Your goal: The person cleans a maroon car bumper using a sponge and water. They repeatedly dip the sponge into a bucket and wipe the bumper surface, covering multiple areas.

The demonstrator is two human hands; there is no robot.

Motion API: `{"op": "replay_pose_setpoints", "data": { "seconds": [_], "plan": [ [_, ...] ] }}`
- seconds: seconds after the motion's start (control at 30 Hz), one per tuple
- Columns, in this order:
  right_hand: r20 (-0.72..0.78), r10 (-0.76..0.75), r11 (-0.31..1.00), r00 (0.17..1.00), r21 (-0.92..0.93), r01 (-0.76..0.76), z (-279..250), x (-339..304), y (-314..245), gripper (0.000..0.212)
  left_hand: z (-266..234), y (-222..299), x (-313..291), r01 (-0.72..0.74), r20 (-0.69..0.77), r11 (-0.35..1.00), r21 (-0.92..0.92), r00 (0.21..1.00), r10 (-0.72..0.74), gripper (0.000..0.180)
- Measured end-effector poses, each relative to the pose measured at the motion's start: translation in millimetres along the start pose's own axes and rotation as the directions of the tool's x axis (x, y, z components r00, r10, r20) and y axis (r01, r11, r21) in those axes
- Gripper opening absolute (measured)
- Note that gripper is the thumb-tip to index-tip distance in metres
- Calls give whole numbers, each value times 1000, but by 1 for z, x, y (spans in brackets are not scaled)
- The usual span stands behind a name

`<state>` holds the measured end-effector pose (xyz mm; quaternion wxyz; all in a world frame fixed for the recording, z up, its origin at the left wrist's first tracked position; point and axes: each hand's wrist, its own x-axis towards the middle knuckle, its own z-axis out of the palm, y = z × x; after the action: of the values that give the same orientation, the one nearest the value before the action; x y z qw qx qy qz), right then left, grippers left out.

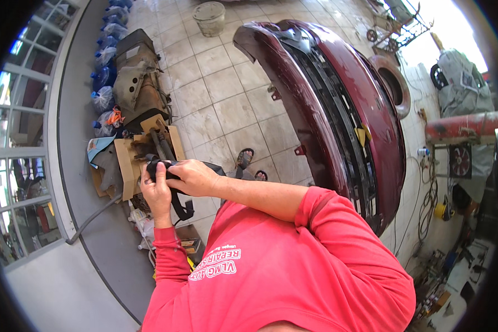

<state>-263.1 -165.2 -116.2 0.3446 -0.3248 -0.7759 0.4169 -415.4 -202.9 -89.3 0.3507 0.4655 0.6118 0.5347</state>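
Both my hands meet in front of my chest on a small black object from which a black strap hangs in a loop. My left hand, in a long red sleeve, grips the object from below. From the right, my right hand closes over its top, that forearm bare. What the object is cannot be told, since the fingers hide most of it. My red shirt fills the lower middle of the view.
A large maroon car bumper stands on the tiled floor to the right. Cardboard with metal parts, a worn car part and blue bagged bottles line the left wall. A white bucket stands far back, and sandalled feet lie beyond my hands.
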Motion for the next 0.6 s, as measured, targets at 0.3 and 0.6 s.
{"op": "replay_pose_setpoints", "data": {
  "seconds": [0.3, 0.6],
  "plan": [
    [177, 609, 768, 774, 116, -630, -136, -164, 66, 58, -82, -14, -11, -15, 406, 953, 302, 907, -114, 10],
    [72, 879, -316, -472, 829, -462, 71, -560, 103, 40, -105, -111, -70, -82, 649, 753, 653, 574, -500, 19]
  ]
}}
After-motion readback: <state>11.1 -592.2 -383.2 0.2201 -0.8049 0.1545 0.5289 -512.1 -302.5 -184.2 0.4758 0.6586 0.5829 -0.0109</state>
